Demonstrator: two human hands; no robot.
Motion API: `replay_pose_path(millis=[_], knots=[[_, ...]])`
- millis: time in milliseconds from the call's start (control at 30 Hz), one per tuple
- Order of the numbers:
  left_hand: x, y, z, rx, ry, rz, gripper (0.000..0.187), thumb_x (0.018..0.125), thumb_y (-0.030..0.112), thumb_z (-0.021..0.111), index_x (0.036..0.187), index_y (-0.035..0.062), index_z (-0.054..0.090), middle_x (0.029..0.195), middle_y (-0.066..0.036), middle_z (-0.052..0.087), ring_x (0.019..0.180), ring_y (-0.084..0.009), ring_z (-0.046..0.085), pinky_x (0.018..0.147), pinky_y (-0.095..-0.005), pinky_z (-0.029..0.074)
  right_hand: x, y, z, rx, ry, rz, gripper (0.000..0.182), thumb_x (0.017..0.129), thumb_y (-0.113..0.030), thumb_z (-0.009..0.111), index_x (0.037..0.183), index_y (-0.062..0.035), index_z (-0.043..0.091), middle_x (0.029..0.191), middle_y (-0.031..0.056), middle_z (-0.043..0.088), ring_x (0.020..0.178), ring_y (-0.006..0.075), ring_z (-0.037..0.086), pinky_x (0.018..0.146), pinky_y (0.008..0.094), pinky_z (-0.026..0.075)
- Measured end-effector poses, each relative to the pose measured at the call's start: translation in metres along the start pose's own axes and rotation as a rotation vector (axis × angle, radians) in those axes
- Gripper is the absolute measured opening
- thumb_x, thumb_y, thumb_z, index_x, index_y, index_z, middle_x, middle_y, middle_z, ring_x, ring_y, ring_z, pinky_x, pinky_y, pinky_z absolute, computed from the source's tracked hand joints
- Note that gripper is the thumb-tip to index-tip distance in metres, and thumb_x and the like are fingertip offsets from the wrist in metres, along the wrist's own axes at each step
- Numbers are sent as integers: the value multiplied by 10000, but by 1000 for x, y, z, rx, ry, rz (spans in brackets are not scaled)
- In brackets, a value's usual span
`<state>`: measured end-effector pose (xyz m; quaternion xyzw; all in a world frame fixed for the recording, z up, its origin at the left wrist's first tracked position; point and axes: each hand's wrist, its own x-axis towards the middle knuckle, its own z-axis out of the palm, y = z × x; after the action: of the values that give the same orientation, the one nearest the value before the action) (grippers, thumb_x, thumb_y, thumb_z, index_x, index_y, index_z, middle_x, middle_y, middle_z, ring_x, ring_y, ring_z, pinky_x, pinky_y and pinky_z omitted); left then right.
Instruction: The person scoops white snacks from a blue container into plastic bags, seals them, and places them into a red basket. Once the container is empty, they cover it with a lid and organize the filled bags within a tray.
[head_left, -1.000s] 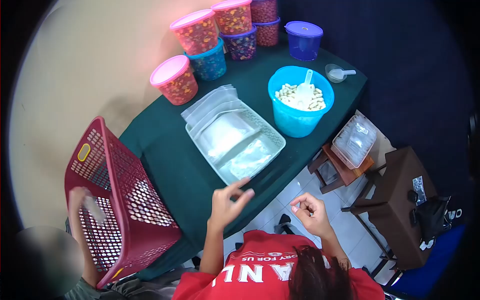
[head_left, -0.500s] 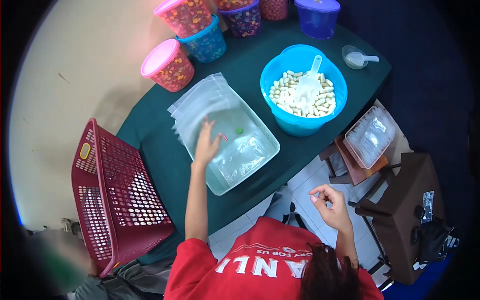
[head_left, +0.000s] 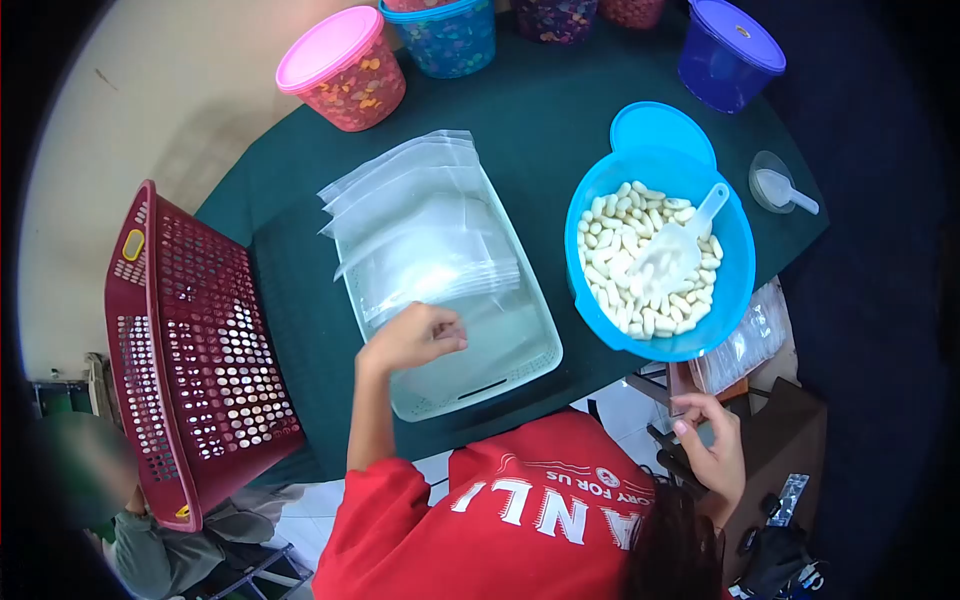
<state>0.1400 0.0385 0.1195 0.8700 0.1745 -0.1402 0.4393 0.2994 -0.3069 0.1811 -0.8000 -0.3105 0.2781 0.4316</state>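
Observation:
My left hand [head_left: 412,338] is over the near half of a pale plastic tray [head_left: 548,362], its fingers curled in. Whether anything is inside those fingers is hidden. Just beyond it lies a stack of clear plastic bags [head_left: 425,215], spilling over the tray's far left edge; a shiny folded bag edge is close to my fingertips. My right hand [head_left: 712,450] hangs in the air off the table's near edge, loosely bent, with thumb and forefinger apart and nothing visible between them. A blue tub [head_left: 738,305] of white capsule-shaped pieces [head_left: 612,238] holds a clear scoop [head_left: 672,252].
A maroon perforated basket [head_left: 225,350] stands at the left, with a person's sleeve [head_left: 150,550] below it. Lidded tubs, including a pink-topped one [head_left: 350,85] and a purple one [head_left: 730,60], line the back. A small bowl with a scoop [head_left: 778,188] sits at the right edge.
My left hand has drawn back toward me across the tray, its fingers now curled. The small green and red pieces no longer show in the tray. The camera view has shifted.

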Motion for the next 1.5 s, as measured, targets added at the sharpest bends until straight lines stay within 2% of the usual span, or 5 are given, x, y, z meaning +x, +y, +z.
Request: replay_pose_path(millis=[433,700,933,1200,1500], knots=[[-46,96,-8,-192,468,316,286,711,-83,531,979,-8,598,850,-146,605,754,-260,604,665,-302,462,90,-107,17,-267,253,-639,300,624,15,683,912,-61,653,855,81,562,722,221,549,627,291,449],[-69,110,17,-228,456,305,445,654,-123,485,1057,28,597,939,-142,592,818,-263,597,715,-312,474,114,-87,21,53,-278,-991,220,648,20,640,866,-6,630,809,88,606,724,220,601,626,298,485],[-70,106,21,-427,369,201,820,797,643,354,1250,-39,390,1231,-230,434,1150,-328,436,948,-391,338,117,-86,1,-17,-382,-1107,178,653,7,631,830,-12,630,728,47,630,682,183,617,606,283,485],[-18,160,58,-560,46,512,1079,700,754,393,1344,-68,122,1359,-259,217,1266,-337,253,1030,-375,202,130,-80,-15,55,-562,-1241,207,636,21,629,836,-30,634,803,54,631,753,195,603,679,300,470],[3,190,122,-975,512,524,1079,685,770,388,1343,-54,162,1376,-202,183,1302,-289,163,1054,-391,122,137,-60,-17,154,-393,-1388,318,592,45,645,905,-16,638,921,80,617,842,228,592,713,328,487]])
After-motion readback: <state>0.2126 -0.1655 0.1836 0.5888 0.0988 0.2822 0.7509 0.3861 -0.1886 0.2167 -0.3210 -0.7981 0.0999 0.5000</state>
